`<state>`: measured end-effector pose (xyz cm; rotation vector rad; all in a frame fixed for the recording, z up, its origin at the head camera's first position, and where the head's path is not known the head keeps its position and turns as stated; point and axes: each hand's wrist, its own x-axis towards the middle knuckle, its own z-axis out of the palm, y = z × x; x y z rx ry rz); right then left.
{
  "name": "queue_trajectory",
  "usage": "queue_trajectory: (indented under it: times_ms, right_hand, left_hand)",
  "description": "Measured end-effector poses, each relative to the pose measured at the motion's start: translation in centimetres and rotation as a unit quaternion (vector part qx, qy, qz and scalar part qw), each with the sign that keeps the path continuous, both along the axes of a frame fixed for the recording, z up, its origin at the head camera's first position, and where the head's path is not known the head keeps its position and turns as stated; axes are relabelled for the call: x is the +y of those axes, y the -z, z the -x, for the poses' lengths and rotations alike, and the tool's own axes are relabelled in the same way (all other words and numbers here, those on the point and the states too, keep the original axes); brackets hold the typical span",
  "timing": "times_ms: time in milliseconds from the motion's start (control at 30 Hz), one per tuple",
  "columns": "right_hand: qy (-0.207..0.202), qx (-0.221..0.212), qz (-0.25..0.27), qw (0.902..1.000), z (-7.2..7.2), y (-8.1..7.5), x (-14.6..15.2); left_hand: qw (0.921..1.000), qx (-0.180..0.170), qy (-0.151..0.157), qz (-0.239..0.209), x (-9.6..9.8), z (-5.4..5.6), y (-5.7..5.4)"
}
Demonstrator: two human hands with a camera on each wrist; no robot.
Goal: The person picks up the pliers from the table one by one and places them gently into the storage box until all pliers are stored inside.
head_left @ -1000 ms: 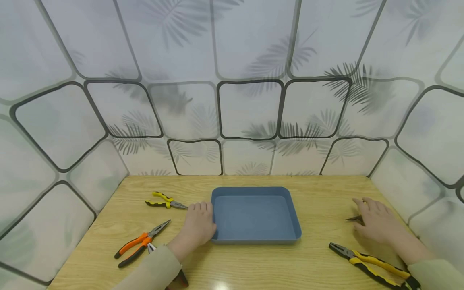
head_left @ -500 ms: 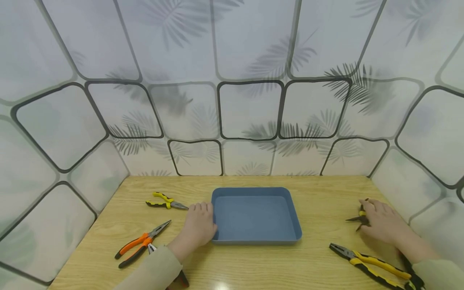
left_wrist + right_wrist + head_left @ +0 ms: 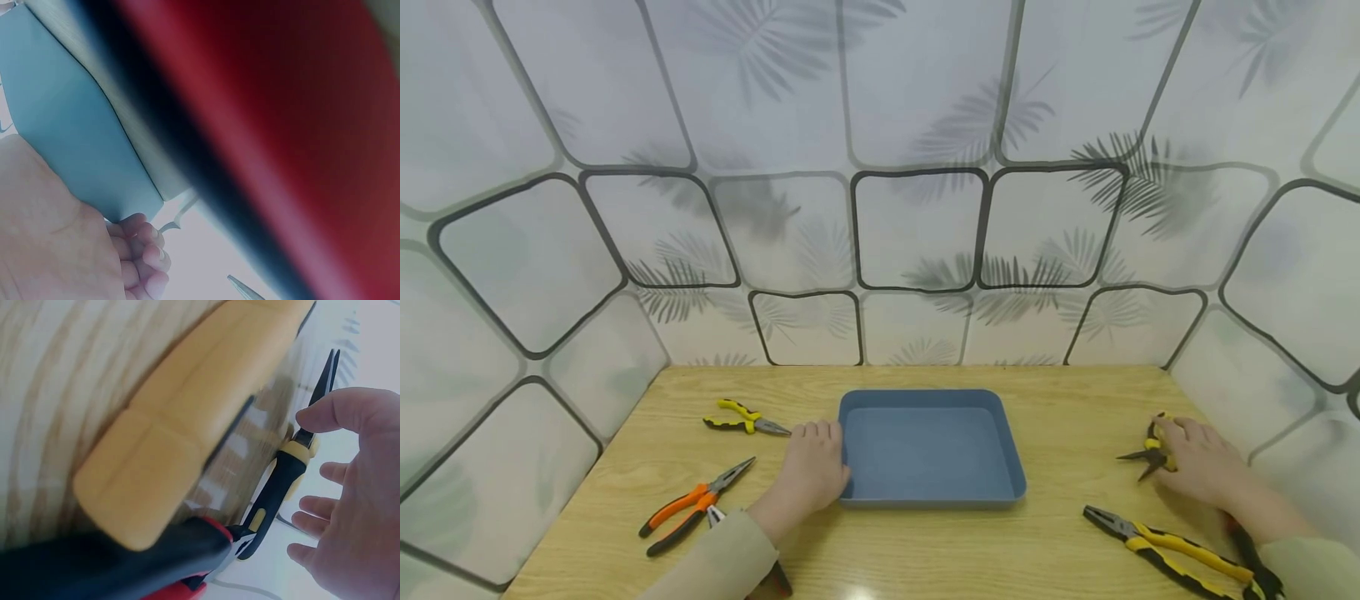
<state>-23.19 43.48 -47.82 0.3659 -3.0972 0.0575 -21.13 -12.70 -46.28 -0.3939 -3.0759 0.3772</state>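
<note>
My left hand [image 3: 811, 467] grips the left wall of the shallow blue tray [image 3: 928, 457]; its curled fingers show beside the tray [image 3: 75, 119] in the left wrist view. Far to the right, my right hand [image 3: 1198, 462] is at small yellow-and-black needle-nose pliers [image 3: 1153, 456], whose tips stand apart on the table. In the right wrist view the thumb of that hand [image 3: 362, 481] lies over the neck of these pliers [image 3: 284, 478], while its other fingers stay loose and clear of the handles. The hand partly covers the pliers' handles in the head view.
Yellow-and-black pliers [image 3: 1180, 550] lie front right, beside a dark-handled tool [image 3: 1247, 550] partly under the forearm. On the left are small yellow needle-nose pliers [image 3: 747, 418] and orange-handled ones [image 3: 698, 504]. A red-and-black-handled tool [image 3: 781, 577] is mostly hidden by the left sleeve.
My right hand has drawn slightly to the right, uncovering more of the small pliers, both tips now showing. The pliers have hardly moved. My left hand and the tray are still.
</note>
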Motion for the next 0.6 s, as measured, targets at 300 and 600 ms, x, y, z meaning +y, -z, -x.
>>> queue_trajectory:
  times_ms: [300, 600]
  right_hand:
    - [0.001, 0.008, 0.001, 1.0000, 0.6, 0.5, 0.9]
    - [0.015, -0.003, 0.013, 0.9998, 0.7, 0.7, 1.1]
  left_hand:
    - [0.9999, 0.011, 0.003, 0.001, -0.2, 0.3, 0.5]
    - [0.9999, -0.002, 0.001, -0.010, -0.2, 0.3, 0.6]
